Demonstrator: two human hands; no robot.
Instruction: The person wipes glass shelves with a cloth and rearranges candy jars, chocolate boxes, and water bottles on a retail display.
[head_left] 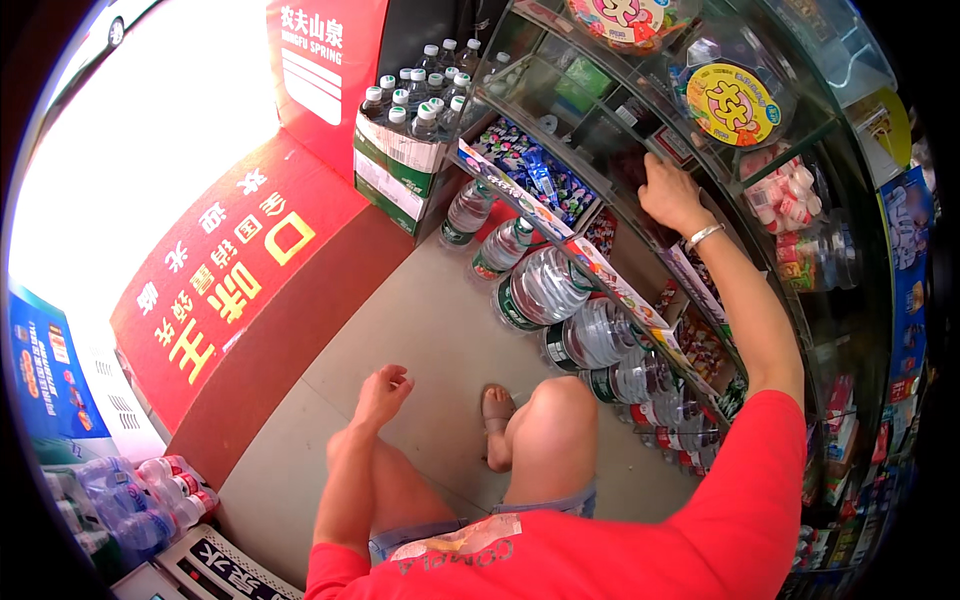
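Note:
My right hand [672, 195], with a silver bracelet [705, 235] at the wrist, reaches into a compartment of the glass display shelf [620, 215]. Its fingers bend toward a dark area inside; the fingertips are mostly hidden, so I cannot see whether they hold anything. Beside it lie wrapped candies [695, 345] in the lower compartments and a box of blue-wrapped sweets [535, 170] to the left. Over my left knee hangs my left hand [383, 393], its fingers loosely bent and apart, with nothing visible in it.
Large water bottles [545, 287] line the floor along the shelf's base. A carton of small bottles [405, 150] stands at the far end. On the left is a red counter-like block [220, 270]. Round-lidded tubs [732, 104] and a jar of pink-and-white sweets [785, 195] sit on upper shelves. Wrapped bottle packs [140, 505] stand lower left.

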